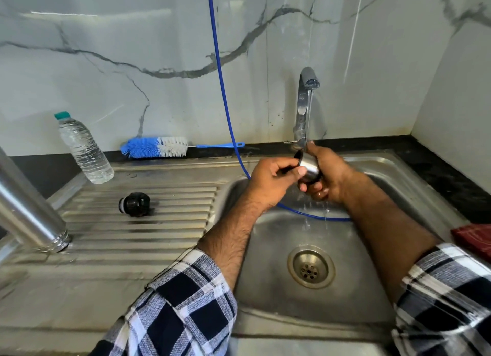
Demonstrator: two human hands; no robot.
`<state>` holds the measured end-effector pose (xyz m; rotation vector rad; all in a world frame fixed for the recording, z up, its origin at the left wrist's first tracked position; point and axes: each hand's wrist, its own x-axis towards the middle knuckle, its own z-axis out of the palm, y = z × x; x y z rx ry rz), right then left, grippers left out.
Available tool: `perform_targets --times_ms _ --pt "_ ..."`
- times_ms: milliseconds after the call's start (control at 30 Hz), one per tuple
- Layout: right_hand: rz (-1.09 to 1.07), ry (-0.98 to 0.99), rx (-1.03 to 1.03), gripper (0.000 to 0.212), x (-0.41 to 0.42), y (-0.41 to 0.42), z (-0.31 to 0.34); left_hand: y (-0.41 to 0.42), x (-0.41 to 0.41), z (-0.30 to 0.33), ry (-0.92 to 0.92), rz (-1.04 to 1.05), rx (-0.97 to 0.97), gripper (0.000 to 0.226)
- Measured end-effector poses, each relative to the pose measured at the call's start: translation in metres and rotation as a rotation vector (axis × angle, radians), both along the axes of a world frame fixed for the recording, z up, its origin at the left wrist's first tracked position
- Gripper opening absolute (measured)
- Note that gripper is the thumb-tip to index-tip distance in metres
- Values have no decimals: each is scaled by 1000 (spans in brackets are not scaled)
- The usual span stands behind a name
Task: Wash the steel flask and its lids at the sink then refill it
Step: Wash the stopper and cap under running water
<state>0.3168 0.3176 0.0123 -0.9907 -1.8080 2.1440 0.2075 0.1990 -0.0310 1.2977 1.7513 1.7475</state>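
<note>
A small steel cup lid (pixel 309 168) with a dark inside is held under the running tap (pixel 305 103) above the sink basin (pixel 265 244). My right hand (pixel 329 175) grips it from the right and below. My left hand (pixel 271 180) pinches its rim, fingers reaching into its mouth. Water drips from my hands into the basin. The steel flask (pixel 26 209) stands mouth down, tilted, on the ribbed drainboard (pixel 138 222) at the left. A black inner stopper lid (pixel 136 204) lies on its side on the drainboard.
A clear plastic water bottle (pixel 83 148) with a green cap stands at the drainboard's back left. A blue and white bottle brush (pixel 156 147) lies along the wall. A thin blue hose (pixel 225 103) hangs into the basin. A red object (pixel 473 238) sits at the right edge.
</note>
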Motion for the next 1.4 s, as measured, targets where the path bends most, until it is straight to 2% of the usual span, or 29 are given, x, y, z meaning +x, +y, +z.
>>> perform_targets --times_ms 67,167,233,300,333,400,500,567,733,800,900,967,1133,1200,1300,1400 --pt "-91 -3 197 80 -4 -9 0 2 2 4 -164 63 11 19" --pt "-153 65 567 85 -15 -18 -1 2 -3 12 -541 147 66 12" --pt "-136 202 625 62 -19 -17 -4 -2 -11 18 -765 129 105 12" --pt "-65 336 565 34 -20 -14 -8 -7 -16 21 -871 119 115 13" --pt "-26 374 534 29 -20 -12 -9 -9 -17 22 -902 112 118 14" --pt "-2 372 499 41 -17 -11 -9 -11 -16 23 -926 95 101 13" --pt "-141 251 475 57 -13 -12 -5 -9 -8 24 -910 55 51 13" --pt "-186 189 418 56 -10 -10 -5 -6 -5 22 -904 55 54 17" --pt "-40 306 70 37 -5 -8 -8 -5 -14 18 -921 168 74 18" --pt "-23 289 124 47 -5 -12 -10 -7 -13 17 -915 184 55 15" --pt "-168 195 247 55 -8 -12 -9 -8 -6 20 -892 134 23 15" --pt "-218 155 215 60 -6 -5 -7 -5 0 20 -878 115 11 11" --pt "-42 199 210 34 4 1 -11 -2 -1 18 -876 195 0 15" --pt "-30 179 299 42 2 -1 -12 -4 -1 17 -850 197 -3 16" --pt "-148 118 427 56 -1 -5 -9 -5 4 19 -822 148 -12 14" --pt "-189 133 422 53 1 0 -11 -4 4 19 -809 136 -10 14"
